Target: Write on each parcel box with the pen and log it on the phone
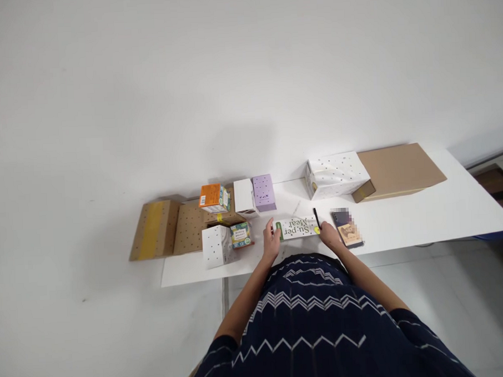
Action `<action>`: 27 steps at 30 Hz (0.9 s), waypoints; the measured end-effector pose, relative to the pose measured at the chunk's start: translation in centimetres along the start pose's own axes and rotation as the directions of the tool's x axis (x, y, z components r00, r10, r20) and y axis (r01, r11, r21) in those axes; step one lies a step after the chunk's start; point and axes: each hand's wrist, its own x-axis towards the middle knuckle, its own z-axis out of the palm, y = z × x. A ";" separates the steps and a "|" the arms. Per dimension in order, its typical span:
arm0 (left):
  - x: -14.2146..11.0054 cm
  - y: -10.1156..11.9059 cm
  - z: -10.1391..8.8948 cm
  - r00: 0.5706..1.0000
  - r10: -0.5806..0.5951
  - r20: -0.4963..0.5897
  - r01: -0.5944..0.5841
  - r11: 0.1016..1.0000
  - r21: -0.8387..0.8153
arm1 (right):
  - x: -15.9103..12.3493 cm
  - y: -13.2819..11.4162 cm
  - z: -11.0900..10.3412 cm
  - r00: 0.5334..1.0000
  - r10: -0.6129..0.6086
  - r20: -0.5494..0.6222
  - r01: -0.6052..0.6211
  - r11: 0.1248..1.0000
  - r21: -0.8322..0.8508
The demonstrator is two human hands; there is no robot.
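A flat white carton printed "Super Meal" (298, 228) lies on the white table (423, 217) straight in front of me. My left hand (271, 239) rests at its left end with fingers stretched out and touching it. At the carton's right end, my right hand (328, 233) is closed around a black pen-like tool (316, 217) that stands up over the carton's edge.
A dark booklet (347, 229) lies right of my right hand. Behind stand a white dotted box (336, 175), a flat brown carton (398, 171), a purple box (264, 192), a white box (244, 197), an orange box (212, 197), small boxes (241, 234) and brown perforated cartons (157, 229).
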 end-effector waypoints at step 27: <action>0.0 3.0 3.5 0.564 0.663 0.492 -0.821 0.514 0.248 | -4.2 -5.8 -2.4 0.822 -0.368 -0.435 0.564 0.630 0.534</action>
